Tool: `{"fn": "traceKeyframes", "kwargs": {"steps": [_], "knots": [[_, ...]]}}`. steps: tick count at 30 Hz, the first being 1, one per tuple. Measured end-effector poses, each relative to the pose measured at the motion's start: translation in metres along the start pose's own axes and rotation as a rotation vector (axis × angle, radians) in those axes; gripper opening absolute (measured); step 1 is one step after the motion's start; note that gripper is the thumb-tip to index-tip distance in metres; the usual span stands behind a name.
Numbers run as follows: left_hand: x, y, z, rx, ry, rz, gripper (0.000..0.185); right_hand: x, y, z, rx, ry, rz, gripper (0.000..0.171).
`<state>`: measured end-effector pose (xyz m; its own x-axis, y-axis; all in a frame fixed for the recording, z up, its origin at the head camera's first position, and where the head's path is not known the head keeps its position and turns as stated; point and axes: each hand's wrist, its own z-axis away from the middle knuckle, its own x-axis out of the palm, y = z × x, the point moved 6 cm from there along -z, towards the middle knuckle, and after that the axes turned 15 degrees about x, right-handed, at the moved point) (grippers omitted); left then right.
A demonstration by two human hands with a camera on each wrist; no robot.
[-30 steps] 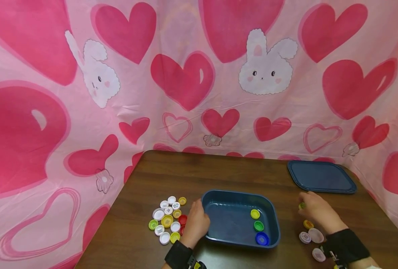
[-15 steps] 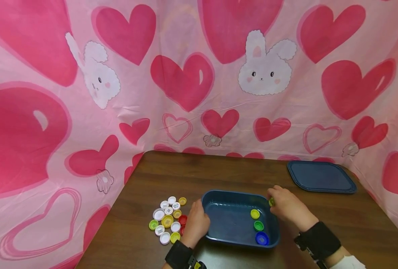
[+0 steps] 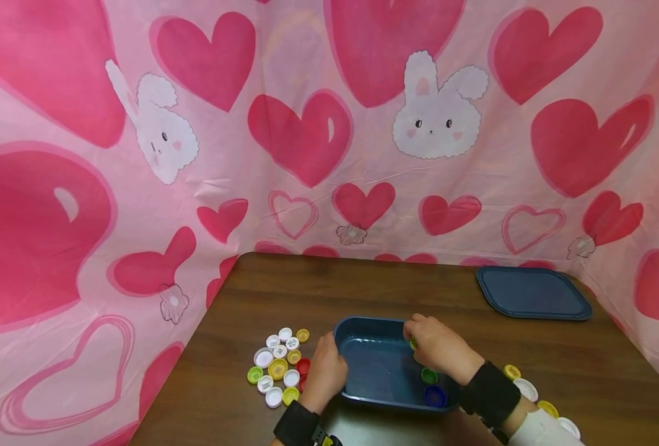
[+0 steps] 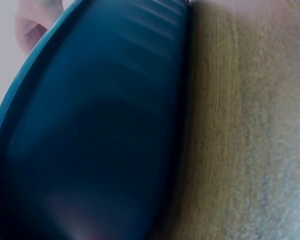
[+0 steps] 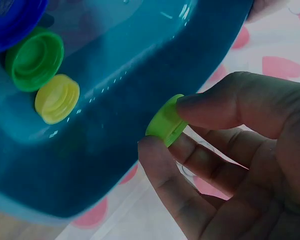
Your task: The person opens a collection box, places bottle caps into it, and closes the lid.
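Note:
A dark blue plastic box sits on the wooden table, its outer wall filling much of the left wrist view. My left hand holds its left rim. Over the box's far side, my right hand pinches a light-green bottle cap between thumb and fingertip, tilted on its edge. Inside the box a green bottle cap and a blue bottle cap lie in a row with a yellow bottle cap. In the head view my right hand hides the yellow one.
Left of the box lies a cluster of white, yellow, red and green bottle caps. Several more caps lie beside my right forearm. A flat blue lid rests at the back right. A pink heart-patterned cloth hangs behind the table.
My right hand has carried the light-green bottle cap leftward from the table at the right, across the box's right rim, to above its inside. My left hand has stayed at the left rim.

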<state>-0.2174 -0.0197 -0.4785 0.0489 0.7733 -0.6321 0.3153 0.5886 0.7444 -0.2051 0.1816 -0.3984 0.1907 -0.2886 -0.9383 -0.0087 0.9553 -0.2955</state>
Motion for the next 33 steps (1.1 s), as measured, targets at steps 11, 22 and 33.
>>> {"fn": "traceKeyframes", "kwargs": {"steps": [11,22,33], "knots": [[0.003,0.0,0.001,-0.022,-0.015,0.027,0.047,0.008,-0.005,-0.001,0.001,-0.012,0.015,0.021],[0.003,0.001,0.0,-0.006,-0.001,0.005,0.047,0.003,0.003,-0.002,0.046,-0.045,0.026,0.027],[0.001,0.0,-0.001,-0.008,-0.002,0.008,0.048,-0.017,0.03,0.006,0.048,0.032,-0.056,0.03]]}}
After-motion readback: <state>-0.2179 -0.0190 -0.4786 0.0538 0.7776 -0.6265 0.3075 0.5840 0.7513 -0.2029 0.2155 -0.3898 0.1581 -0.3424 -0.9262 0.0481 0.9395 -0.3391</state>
